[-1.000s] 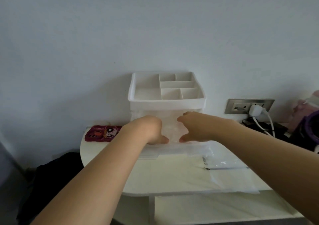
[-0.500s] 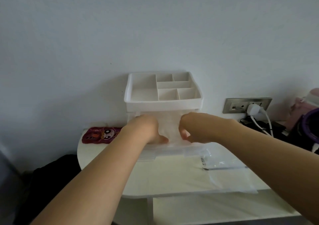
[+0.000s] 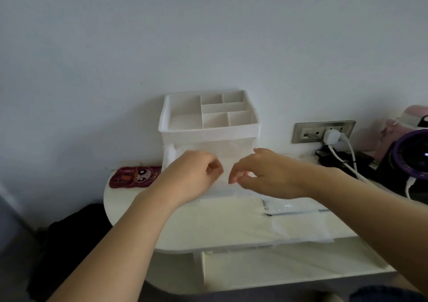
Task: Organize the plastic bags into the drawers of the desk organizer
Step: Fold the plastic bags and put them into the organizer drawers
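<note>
Two curled hands, left hand [image 3: 192, 176] and right hand [image 3: 266, 174], before desk organizer [image 3: 208, 133], each grip's hold unclear

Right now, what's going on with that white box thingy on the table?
A person is sorting plastic bags into a white desk organizer. The left hand and right hand are at its clear drawer, which looks pulled out. Their fingers are curled, but I can't tell if they grip a bag. More plastic bags lie on the table, not yet put away.
</note>
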`<action>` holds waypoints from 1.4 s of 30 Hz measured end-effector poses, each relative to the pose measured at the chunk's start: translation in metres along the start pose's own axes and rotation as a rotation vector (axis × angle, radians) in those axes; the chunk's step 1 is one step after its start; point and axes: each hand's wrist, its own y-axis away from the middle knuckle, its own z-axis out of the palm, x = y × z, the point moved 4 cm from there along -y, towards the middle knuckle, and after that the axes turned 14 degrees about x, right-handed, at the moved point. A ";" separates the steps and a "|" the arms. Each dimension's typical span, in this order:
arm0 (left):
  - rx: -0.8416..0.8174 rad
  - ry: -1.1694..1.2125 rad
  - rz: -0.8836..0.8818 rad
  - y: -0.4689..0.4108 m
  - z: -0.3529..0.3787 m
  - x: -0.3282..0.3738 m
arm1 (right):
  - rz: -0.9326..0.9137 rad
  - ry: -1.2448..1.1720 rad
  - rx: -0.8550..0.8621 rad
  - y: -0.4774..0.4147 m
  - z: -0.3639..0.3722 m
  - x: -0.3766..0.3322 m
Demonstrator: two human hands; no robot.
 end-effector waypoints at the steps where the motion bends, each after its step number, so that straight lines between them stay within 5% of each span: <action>1: -0.071 0.069 -0.027 0.006 0.002 0.001 | -0.016 0.040 -0.002 0.002 0.004 0.002; 12: -0.229 -0.027 -0.017 0.011 0.007 -0.003 | -0.099 0.251 0.041 0.002 0.014 0.016; 19: -0.231 -0.109 -0.025 0.009 0.008 -0.009 | 0.030 0.027 0.560 0.011 -0.020 0.031; 22: -0.213 -0.148 -0.005 0.007 0.007 -0.010 | -0.018 0.198 0.427 0.015 -0.009 0.028; 27: -0.053 -0.209 0.052 0.006 0.002 -0.005 | -0.105 0.293 0.291 0.015 0.001 0.019; 35: 0.459 -0.190 0.380 0.036 0.001 0.023 | -0.015 -0.071 0.833 0.062 -0.024 0.050; 38: 0.594 -0.099 0.550 0.053 0.014 0.042 | 0.129 -0.063 0.660 0.080 -0.001 0.078; 42: 0.303 -0.028 0.694 0.066 0.065 0.067 | 0.320 0.029 0.221 0.098 0.041 0.113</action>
